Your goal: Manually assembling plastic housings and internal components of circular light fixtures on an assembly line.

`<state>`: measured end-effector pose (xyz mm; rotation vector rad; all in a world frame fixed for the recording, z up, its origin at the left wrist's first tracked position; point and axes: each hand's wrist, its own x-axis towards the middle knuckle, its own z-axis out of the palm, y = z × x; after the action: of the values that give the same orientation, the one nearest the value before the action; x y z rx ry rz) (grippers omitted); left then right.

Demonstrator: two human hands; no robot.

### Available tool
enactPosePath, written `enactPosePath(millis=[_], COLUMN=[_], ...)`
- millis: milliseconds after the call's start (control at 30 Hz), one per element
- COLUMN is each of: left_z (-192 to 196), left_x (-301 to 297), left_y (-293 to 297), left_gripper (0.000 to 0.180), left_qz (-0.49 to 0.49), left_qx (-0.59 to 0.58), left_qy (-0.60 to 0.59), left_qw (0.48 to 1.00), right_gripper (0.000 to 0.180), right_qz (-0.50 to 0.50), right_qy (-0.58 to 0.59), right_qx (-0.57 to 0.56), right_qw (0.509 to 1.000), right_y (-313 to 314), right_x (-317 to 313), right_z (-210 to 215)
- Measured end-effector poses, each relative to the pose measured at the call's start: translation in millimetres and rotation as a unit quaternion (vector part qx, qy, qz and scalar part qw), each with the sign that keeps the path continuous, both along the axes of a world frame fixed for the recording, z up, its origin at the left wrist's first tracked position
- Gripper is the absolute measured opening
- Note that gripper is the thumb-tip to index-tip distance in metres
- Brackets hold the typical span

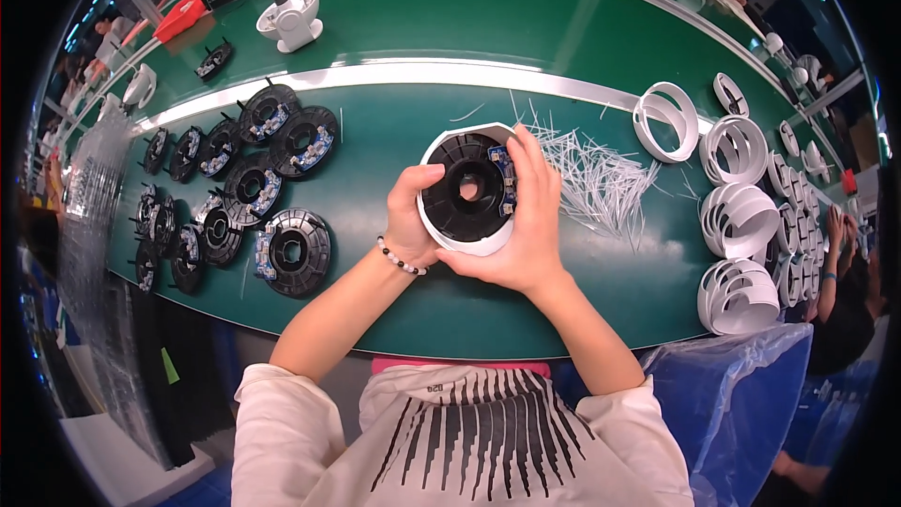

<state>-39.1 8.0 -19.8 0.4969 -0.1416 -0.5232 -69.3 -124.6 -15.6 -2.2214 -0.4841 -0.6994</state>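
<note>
Both my hands hold a round white housing over the table's middle. Inside its rim sits a black plastic disc with a hole through its centre and a small blue circuit board along its right edge. My left hand grips the left side, its thumb lying on the disc's face and its fingers mostly hidden behind. Around the right side wraps my right hand, fingers over the upper right rim near the board and thumb along the bottom.
Several black discs with blue boards lie on the left of the green table. Thin white strips are heaped right of my hands. White rings stack at the right, above a blue plastic-lined bin. A white assembly stands at the back.
</note>
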Motion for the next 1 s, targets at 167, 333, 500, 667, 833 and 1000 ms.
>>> enactPosePath(millis=[167, 333, 500, 667, 833, 1000], left_z=[4.0, 16.3, -2.9, -11.1, -14.3, -10.1], left_x=[0.4, 18.1, 29.2, 29.8, 24.7, 27.2], left_y=[-1.3, 10.5, 22.3, 28.3, 26.7, 14.7], left_gripper=[0.046, 0.050, 0.049, 0.054, 0.055, 0.053], left_qz=[0.053, -0.008, -0.103, -0.187, -0.199, -0.200], left_qx=[0.010, 0.020, 0.134, 0.079, 0.146, 0.133], left_qy=[-0.003, 0.112, 0.128, 0.182, 0.152, 0.143], left_qw=[0.999, 0.993, 0.977, 0.962, 0.957, 0.960], right_gripper=[0.100, 0.062, 0.039, 0.036, 0.043, 0.052], right_qz=[0.019, 0.084, 0.070, 0.061, 0.094, 0.121], right_qy=[-0.055, -0.105, -0.128, -0.087, -0.039, -0.044], right_qx=[0.012, 0.027, 0.020, 0.064, 0.099, 0.094], right_qw=[0.998, 0.991, 0.989, 0.992, 0.990, 0.987], right_y=[0.1, -23.6, -33.4, -34.9, -38.1, -49.6], right_x=[3.8, 13.8, 13.2, 11.5, 11.7, 13.7], right_z=[-5.1, 3.4, 9.7, 9.5, 16.4, 12.4])
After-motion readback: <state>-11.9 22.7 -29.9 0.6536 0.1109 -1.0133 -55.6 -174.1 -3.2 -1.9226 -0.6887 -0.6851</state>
